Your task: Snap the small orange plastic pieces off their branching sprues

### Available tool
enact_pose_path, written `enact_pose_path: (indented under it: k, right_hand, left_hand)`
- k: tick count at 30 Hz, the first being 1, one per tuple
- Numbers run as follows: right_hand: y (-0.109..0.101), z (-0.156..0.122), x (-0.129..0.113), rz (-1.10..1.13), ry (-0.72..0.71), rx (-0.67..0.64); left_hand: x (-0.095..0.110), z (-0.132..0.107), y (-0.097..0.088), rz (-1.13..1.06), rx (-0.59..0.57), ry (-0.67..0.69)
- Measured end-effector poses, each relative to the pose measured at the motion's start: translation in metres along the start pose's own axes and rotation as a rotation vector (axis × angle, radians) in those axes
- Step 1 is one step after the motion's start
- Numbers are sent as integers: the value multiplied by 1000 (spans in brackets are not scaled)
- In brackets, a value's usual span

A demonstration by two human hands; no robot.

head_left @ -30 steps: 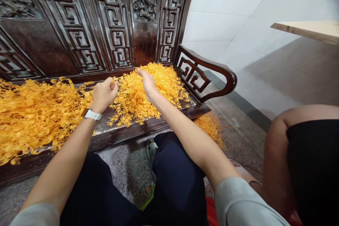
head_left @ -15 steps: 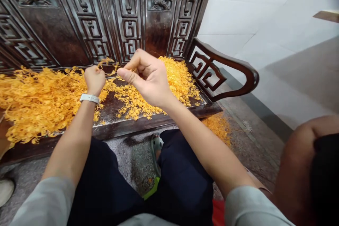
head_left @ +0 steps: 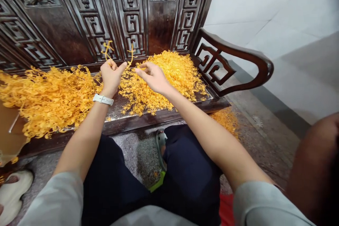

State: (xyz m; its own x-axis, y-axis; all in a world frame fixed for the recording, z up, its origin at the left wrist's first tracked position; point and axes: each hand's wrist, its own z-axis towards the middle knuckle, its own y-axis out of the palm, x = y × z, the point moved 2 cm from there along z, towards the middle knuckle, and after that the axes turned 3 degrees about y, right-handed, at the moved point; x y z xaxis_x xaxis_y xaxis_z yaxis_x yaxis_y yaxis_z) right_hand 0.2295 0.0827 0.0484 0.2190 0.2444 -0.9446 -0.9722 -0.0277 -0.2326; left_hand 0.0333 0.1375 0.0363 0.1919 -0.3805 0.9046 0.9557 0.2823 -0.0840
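My left hand (head_left: 111, 76), with a pale watch band (head_left: 103, 99) at its wrist, is closed on yellow branched plastic pieces. One thin branched piece (head_left: 107, 50) sticks up above its fingers, and another yellow piece (head_left: 131, 55) rises by the thumb tip. Just to the right, my right hand (head_left: 155, 77) has its thumb and forefinger a little apart, with nothing plainly held. Beneath it spreads a heap of small yellow pieces (head_left: 177, 74). Left of my left hand lies a larger pile of tangled yellow branched pieces (head_left: 58, 95).
Both heaps lie on a dark carved wooden bench (head_left: 127, 126) with a curved armrest (head_left: 261, 67) at right. More yellow bits (head_left: 226, 122) are on the floor. A cardboard box (head_left: 9, 130) stands at left. Another person's limb (head_left: 315, 152) shows at right, and a shoe (head_left: 16, 190) at lower left.
My left hand has moved right and turned, its branched piece now upright. My right hand has shifted right and down. The view has moved slightly left.
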Motion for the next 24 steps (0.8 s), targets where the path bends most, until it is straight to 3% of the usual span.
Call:
enact_pose_path:
  k: [3,6,9,12,18,24]
  right_hand:
    - [6,-4,-11,122,-5,23]
    - [7,-2,-14,218,-3,39]
    - [4,1,-15,290,-5,74]
    - [1,1,-15,232,-62,102]
    - [11,-2,-2,58,-159,-66]
    - [14,6,16,39,-54,89]
  left_hand:
    - [10,-14,8,86,-40,198]
    - [13,-20,13,105,-51,193]
    - [10,-14,13,-17,20,70]
    - [3,-4,9,-248,46,-167]
    - [7,0,4,-557,-114,-388]
    - [23,-5,3,-620,-320,-514]
